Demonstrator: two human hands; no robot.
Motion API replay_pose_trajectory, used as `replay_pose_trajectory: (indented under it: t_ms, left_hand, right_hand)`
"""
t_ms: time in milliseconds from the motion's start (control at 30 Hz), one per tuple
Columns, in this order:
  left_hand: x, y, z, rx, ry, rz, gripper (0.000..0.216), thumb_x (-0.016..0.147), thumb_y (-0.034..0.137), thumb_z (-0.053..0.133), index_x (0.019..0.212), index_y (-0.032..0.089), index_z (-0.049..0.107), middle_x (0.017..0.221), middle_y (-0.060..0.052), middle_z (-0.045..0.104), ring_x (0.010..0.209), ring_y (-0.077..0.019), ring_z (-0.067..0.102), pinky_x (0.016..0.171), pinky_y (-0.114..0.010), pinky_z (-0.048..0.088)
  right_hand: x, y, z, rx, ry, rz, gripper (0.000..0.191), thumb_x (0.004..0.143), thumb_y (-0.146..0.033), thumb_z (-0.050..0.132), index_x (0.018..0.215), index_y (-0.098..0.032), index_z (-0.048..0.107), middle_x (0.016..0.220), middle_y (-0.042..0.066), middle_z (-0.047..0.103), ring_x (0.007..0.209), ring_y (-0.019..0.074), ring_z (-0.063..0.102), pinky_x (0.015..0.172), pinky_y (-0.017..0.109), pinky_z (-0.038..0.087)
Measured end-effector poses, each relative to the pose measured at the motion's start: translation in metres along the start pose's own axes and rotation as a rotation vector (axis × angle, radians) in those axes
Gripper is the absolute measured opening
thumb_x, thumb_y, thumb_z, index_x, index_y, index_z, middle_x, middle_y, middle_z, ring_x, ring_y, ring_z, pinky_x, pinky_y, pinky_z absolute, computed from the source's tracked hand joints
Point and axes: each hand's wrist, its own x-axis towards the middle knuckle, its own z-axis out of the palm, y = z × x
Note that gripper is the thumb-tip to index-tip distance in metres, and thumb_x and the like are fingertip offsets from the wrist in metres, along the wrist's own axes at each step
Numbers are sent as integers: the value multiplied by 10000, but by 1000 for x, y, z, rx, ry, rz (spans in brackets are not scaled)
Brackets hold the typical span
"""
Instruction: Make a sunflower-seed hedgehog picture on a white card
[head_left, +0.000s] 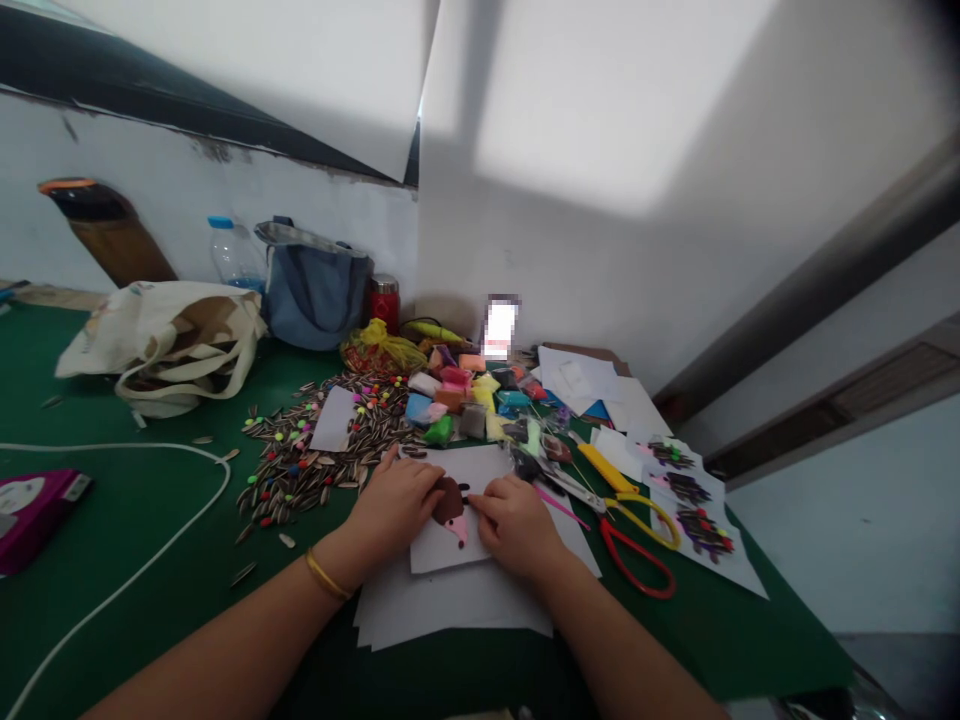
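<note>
A hedgehog-like figure of brown and pink clay lies on a small white sheet of paper, with dark sunflower seeds at its upper right edge. My left hand rests flat on the paper's left side, fingers apart, its thumb side touching the brown clay. Curled in from the right, my right hand has its fingertips pressed at one of the dark seeds beside the figure. Its finger undersides are hidden. More white sheets lie beneath.
A pile of sunflower seeds with coloured beads spreads left. Clay packets lie behind the hands. Scissors and a yellow cutter are right, near finished seed pictures. A phone stands at the wall; a white cable crosses left.
</note>
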Motion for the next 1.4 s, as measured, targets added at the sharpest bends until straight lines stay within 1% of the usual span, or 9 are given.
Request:
replay_pose_trajectory:
  t_ms: [133,300,467,633,833,1033,1167,1300,1400]
  left_hand:
    - [0,-1,1,0,10,-2,156,911,251,556,1047,252,635,1038,-36,719,1005,-238,631,1133,-539,199]
    - [0,1,-2,11,-6,-9,149,912,244,553,1038,247,632,1036,-32,718,986,-241,630,1120,-552,215]
    - [0,2,-3,-2,6,-4,144,908,232,552,1027,243,632,1012,-33,718,979,-230,633,1133,-540,205]
    - [-1,0,-2,2,1,-3,159,914,244,542,1047,247,630,1024,-40,718,992,-234,632,1139,-540,193]
    - [-1,0,-2,2,7,-8,155,911,237,548,1044,253,625,1018,-22,713,984,-230,629,1126,-531,214]
    - [-1,0,-3,9,-2,-7,158,916,244,545,1053,248,623,1030,-28,713,991,-236,625,1120,-533,216]
    - [-1,0,-2,5,0,-10,149,914,241,545,1038,243,628,1024,-34,714,988,-239,627,1120,-543,212]
    - [-1,-1,-1,9,0,-7,156,921,240,536,1046,239,629,1038,-34,715,993,-240,627,1120,-544,211]
    - [-1,0,-2,6,-2,-9,166,920,245,538,1056,239,633,1046,-36,716,1000,-240,627,1122,-543,211]
  right_hand:
    - [-1,-1,0,-6,-6,-10,273,811,-146,583,1022,-216,743,851,56,646,815,202,530,781,335,388]
    - [0,-3,-3,38,32,-21,343,829,-145,562,1133,-199,711,908,70,656,850,210,542,800,341,398]
    - [2,-7,1,26,-11,-29,291,807,-143,590,1042,-232,737,873,56,643,824,205,534,769,332,398]
    - [1,-3,3,86,58,-12,346,804,-108,565,1098,-200,722,887,67,652,837,203,547,784,325,418]
    - [2,-1,4,60,43,-39,273,771,-111,578,952,-208,758,803,55,645,774,194,540,761,329,409]
    - [1,-2,4,98,70,-35,326,781,-109,566,1039,-205,742,857,60,654,814,201,545,779,331,412]
    - [1,-3,3,93,46,-35,283,783,-120,575,976,-219,757,836,56,646,801,200,536,768,334,404]
    - [1,-2,4,108,69,-32,336,787,-117,573,1067,-202,738,873,64,652,833,206,543,786,338,409]
    - [1,0,4,112,59,-29,308,781,-116,581,1024,-203,748,855,63,649,819,205,543,771,336,411]
